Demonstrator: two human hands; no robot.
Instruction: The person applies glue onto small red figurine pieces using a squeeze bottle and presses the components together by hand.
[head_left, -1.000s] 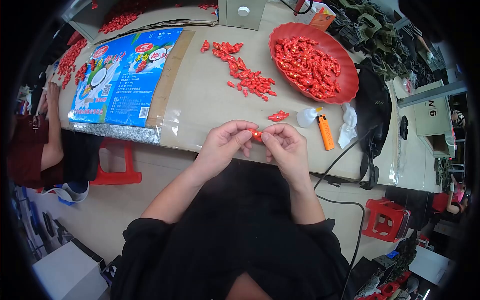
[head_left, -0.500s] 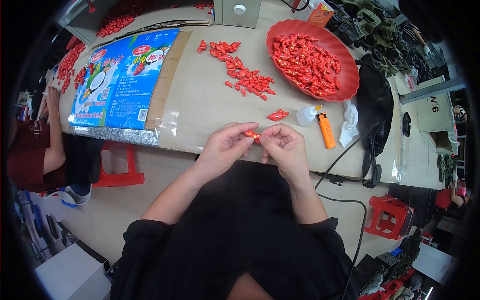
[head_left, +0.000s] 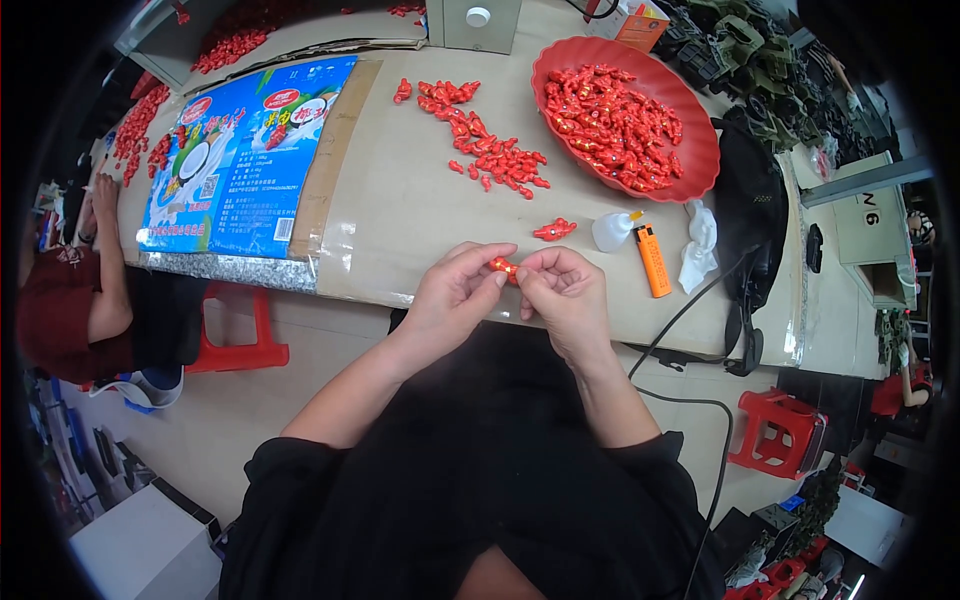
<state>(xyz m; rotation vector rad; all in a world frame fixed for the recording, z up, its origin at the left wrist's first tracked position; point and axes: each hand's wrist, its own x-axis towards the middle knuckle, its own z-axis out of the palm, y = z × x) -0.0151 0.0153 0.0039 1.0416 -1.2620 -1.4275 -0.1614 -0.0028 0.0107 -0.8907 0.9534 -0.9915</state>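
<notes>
We pinch a small red piece (head_left: 503, 266) between our left hand (head_left: 455, 293) and right hand (head_left: 565, 292), fingertips closed on it, another red piece (head_left: 553, 230) just beyond, orange lighter (head_left: 653, 260) near, red tray (head_left: 700, 150) farther.

- Bare tabletop (head_left: 400, 215) lies open ahead of both hands.
- A lone red piece (head_left: 553, 231), white bottle (head_left: 610, 232) and orange lighter (head_left: 652, 260) crowd the right.
- The red bowl (head_left: 700, 160) and loose red pile (head_left: 490, 150) block farther reach.
</notes>
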